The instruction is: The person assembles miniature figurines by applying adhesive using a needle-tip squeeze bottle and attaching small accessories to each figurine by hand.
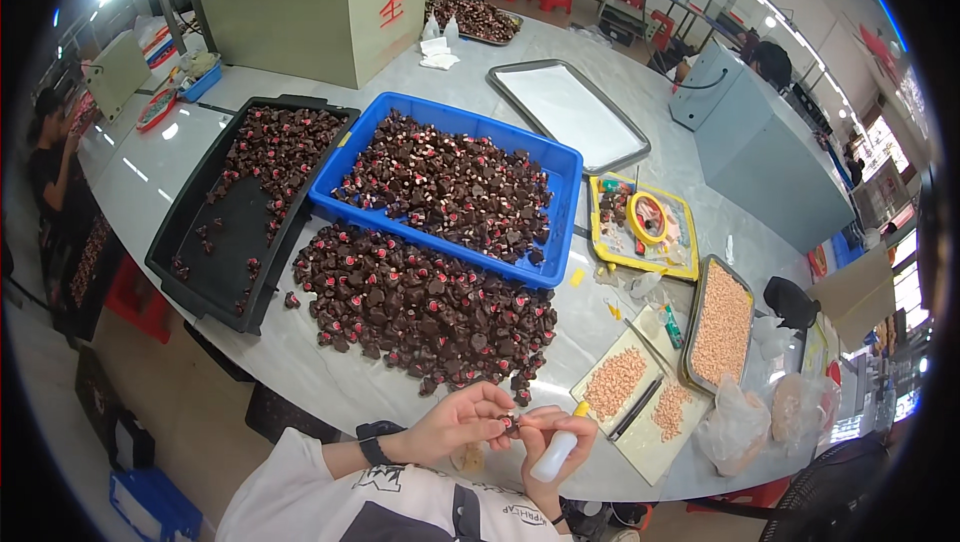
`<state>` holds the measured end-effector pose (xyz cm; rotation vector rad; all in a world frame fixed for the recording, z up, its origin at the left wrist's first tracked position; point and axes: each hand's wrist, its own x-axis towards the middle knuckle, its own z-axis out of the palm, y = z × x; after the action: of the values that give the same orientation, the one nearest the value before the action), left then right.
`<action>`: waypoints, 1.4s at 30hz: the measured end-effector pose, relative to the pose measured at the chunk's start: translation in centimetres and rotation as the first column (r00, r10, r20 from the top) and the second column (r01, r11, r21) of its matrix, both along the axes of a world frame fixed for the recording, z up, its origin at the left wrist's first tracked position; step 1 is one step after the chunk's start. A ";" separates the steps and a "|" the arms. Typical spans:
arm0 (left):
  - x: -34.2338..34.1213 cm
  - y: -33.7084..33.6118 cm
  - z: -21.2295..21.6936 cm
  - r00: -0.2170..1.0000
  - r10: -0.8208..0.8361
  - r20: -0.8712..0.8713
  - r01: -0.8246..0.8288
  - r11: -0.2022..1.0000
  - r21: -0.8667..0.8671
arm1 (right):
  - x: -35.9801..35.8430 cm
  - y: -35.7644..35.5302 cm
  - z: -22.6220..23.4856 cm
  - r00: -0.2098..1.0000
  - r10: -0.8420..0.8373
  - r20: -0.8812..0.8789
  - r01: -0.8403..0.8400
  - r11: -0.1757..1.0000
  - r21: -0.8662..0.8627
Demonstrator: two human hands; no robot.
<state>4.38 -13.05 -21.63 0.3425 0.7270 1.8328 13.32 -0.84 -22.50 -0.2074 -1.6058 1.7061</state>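
My left hand (455, 426), with a dark watch band at the wrist, pinches a small dark brown piece with red on it (509, 423) near the table's front edge. Close beside it, my right hand (572, 434) grips a whitish squeeze bottle (553, 458); a yellow tip (581, 409) shows above the fingers. Its fingertips meet the brown piece, and whether they also hold a tiny part is too small to tell. Just beyond my hands spreads a heap of similar dark brown pieces (420, 307), many with red spots.
Behind the heap are a blue bin (447, 239) and a black tray (212, 287) with more pieces. At right lie a board (648, 464) with small pinkish parts, a dark pen-like tool (637, 409), a tray of pinkish parts (722, 322) and a yellow tray (643, 260). A paper-lined tray (572, 114) lies farther back.
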 end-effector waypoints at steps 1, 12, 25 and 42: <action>-0.1 0.0 0.0 1.000 0.005 -0.002 -0.005 1.000 -0.005 | -0.1 0.1 0.0 1.000 -0.005 0.003 0.005 1.000 -0.001; 0.3 -0.6 -0.4 0.997 0.071 0.026 -0.072 0.995 0.069 | -0.2 -0.4 0.8 1.000 0.017 0.001 -0.017 0.984 0.179; 1.4 -0.9 -0.8 0.926 -0.032 -0.377 -0.051 0.977 -0.209 | 3.4 0.0 0.6 0.998 -0.031 -0.058 0.049 0.937 0.346; -3.6 -3.7 1.1 0.914 -0.058 -0.401 -0.055 0.963 -0.264 | 2.7 13.5 2.0 0.812 -0.535 0.233 0.029 0.436 0.900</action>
<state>0.81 -16.79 -20.54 0.5516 1.2520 1.6466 16.06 12.62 -20.51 -0.4000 -2.4527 0.3645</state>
